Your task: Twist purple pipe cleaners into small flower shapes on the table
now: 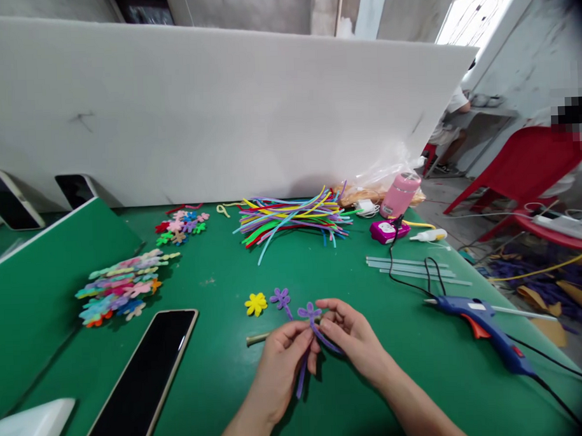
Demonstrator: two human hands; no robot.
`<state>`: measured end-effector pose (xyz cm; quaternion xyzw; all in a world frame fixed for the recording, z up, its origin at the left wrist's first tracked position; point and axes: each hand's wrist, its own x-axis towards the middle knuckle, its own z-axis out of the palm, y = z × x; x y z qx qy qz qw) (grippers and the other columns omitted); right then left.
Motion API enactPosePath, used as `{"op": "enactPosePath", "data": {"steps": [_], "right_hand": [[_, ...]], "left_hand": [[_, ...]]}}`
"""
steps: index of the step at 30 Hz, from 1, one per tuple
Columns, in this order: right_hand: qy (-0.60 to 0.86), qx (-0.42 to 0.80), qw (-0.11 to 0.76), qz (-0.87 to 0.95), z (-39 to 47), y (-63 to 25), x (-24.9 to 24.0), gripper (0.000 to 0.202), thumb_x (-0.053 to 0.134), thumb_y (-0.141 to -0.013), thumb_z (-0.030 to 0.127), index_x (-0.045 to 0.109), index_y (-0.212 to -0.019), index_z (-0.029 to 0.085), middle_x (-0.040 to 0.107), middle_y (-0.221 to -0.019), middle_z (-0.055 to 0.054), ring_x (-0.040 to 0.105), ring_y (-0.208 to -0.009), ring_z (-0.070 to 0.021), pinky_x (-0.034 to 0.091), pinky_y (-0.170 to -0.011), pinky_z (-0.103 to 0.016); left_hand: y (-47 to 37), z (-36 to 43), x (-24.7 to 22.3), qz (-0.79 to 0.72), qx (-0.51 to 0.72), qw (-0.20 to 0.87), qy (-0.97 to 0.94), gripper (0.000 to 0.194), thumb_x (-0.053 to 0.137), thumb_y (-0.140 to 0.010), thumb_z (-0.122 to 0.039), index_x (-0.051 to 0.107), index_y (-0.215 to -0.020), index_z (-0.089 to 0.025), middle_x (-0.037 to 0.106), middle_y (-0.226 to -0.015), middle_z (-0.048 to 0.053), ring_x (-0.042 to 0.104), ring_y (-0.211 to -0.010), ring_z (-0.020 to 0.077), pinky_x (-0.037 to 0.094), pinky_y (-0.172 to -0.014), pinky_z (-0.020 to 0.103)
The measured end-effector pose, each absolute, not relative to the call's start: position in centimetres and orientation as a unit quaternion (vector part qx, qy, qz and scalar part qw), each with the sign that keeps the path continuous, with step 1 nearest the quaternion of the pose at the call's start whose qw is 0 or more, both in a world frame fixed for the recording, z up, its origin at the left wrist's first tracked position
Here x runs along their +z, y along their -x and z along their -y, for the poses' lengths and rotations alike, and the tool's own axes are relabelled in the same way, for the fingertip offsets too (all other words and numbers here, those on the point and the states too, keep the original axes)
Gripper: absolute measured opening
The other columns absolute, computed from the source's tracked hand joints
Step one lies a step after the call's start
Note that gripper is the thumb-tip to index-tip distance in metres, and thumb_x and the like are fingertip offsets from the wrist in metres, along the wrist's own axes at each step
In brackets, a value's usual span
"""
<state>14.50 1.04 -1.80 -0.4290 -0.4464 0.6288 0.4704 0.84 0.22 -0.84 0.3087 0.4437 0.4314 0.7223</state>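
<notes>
Between my hands is a purple pipe cleaner (pixel 310 313) with several looped petals at its top and two loose tails. My left hand (pixel 285 361) pinches it just below the petals, one tail hanging down beneath the fingers. On the other side, my right hand (pixel 350 333) has its fingers closed at the stem, by the tail that curves right. Just beyond them lie a purple flower (pixel 281 298) with a short stem and a yellow flower (pixel 255 304). A thin rod (pixel 257 339) sticks out from behind my left hand.
A pile of coloured pipe cleaners (pixel 295 218) lies at the back of the green table (pixel 220 373). At right are a blue glue gun (pixel 485 319), glue sticks (pixel 417 271) and a pink bottle (pixel 401 194). A phone (pixel 144 376) and bundled flowers (pixel 121 287) are at left.
</notes>
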Motion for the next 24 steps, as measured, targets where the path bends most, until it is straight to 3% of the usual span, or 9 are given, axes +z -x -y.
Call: {"op": "enactPosePath", "data": {"steps": [8,15,24], "right_hand": [[0.432,0.615,0.431,0.500,-0.6,-14.0,-1.5,0.040,0.061,-0.075,0.032,0.047,-0.109,0.015,0.052,-0.063,0.003,0.047,-0.057,-0.0107,0.035,-0.056,-0.024],[0.442,0.622,0.401,0.507,-0.7,-14.4,-1.3,0.043,0.062,-0.073,0.030,0.047,-0.111,0.017,0.048,-0.063,0.005,0.045,-0.056,-0.0099,0.033,-0.052,-0.022],[0.437,0.629,0.371,0.524,-1.0,-15.5,-1.1,0.046,0.058,-0.073,0.019,0.042,-0.117,0.016,0.047,-0.062,0.006,0.040,-0.052,-0.0076,0.029,-0.049,-0.021]], "left_hand": [[-0.7,-0.2,-0.9,-0.413,0.454,0.736,-0.285,0.011,0.061,-0.073,-0.023,0.064,-0.080,-0.014,0.057,-0.053,-0.003,0.046,-0.044,0.0064,0.036,-0.050,0.019],[-0.8,-0.2,-0.8,-0.453,0.438,0.719,-0.294,0.013,0.067,-0.069,-0.024,0.059,-0.067,-0.014,0.055,-0.051,-0.004,0.043,-0.042,0.0054,0.033,-0.046,0.018],[-0.8,-0.1,-1.3,-0.426,0.420,0.767,-0.234,0.016,0.071,-0.065,-0.024,0.060,-0.067,-0.014,0.049,-0.049,-0.005,0.038,-0.043,0.0032,0.026,-0.042,0.015]]}}
